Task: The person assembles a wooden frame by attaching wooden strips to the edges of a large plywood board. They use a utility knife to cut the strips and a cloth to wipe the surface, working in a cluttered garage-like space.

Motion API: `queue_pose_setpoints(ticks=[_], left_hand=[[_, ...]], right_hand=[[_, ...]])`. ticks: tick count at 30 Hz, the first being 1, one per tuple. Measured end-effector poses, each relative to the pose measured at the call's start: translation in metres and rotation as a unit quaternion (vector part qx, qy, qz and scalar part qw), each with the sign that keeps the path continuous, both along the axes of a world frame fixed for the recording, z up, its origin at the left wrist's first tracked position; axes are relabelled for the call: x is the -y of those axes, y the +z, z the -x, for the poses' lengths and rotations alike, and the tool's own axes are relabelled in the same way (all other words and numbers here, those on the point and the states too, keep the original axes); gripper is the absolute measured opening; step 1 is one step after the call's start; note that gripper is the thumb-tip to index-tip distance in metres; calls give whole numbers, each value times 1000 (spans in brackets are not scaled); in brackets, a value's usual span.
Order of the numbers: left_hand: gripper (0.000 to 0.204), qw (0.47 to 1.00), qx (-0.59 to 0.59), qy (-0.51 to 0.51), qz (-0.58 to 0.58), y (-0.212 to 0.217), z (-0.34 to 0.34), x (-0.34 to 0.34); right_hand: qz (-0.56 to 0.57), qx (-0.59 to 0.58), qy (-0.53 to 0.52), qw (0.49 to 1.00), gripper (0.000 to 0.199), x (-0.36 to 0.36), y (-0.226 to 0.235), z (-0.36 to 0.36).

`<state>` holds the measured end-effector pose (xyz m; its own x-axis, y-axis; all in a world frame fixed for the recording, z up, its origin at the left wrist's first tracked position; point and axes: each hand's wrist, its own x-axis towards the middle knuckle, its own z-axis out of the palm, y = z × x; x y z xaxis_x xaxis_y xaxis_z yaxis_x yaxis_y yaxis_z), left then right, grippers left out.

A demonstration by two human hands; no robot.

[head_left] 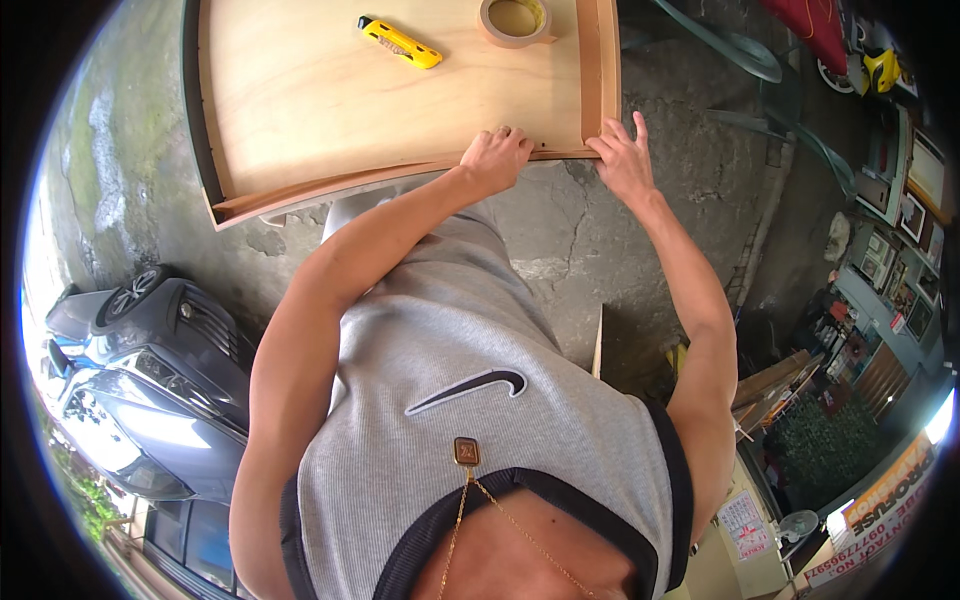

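Head view, largest item first: a shallow plywood tray-like panel (330, 90) with raised wooden edge strips is seen lying flat, tilted across the upper frame; what carries it cannot be made out — cracked concrete floor (570, 240) is visible beneath and beside it. A dark parked car (140, 350) is seen at lower left, well apart from the work.

Both hands are placed at the panel's near right corner. Left hand (495, 155) is rested on the near edge strip (330, 185), fingers curled narrow over the strip's top, pressing rather than gripping anything loose. Right hand (622, 155) is set just outside the corner where the right side strip (598, 70) meets the near one, fingers spread fairly wide, tips touching the wood. Nothing is held in either hand.

On the panel face, well apart from the hands: a roll of brown packing tape (516, 20) near the far edge, and a yellow utility knife (399, 42) just left of it.

Risk, as judged — pressure is concentrated on one corner, so the panel could tip or slide if the support underneath is narrow; the tape and knife would then be carried toward the edge. Whether the knife blade is extended cannot be told. The corner joint could also be opened if the two strips are pushed apart.
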<state>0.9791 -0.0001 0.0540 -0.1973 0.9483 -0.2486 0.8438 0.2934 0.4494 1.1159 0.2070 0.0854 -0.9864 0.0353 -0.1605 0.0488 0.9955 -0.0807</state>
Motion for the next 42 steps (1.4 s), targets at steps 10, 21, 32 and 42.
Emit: queue_pose_setpoints(ticks=[10, 21, 32, 42], left_hand=[[67, 992, 125, -24, 11, 11, 5, -62], [60, 997, 45, -67, 4, 13, 4, -78], [45, 997, 67, -16, 30, 6, -15, -63], [39, 989, 100, 90, 61, 10, -10, -11]], right_hand=[[-23, -4, -3, 1000, 20, 1, -2, -9], [-8, -53, -28, 998, 20, 3, -5, -12], [-9, -17, -24, 1000, 18, 4, 2, -4], [-7, 73, 3, 997, 23, -5, 6, 6]])
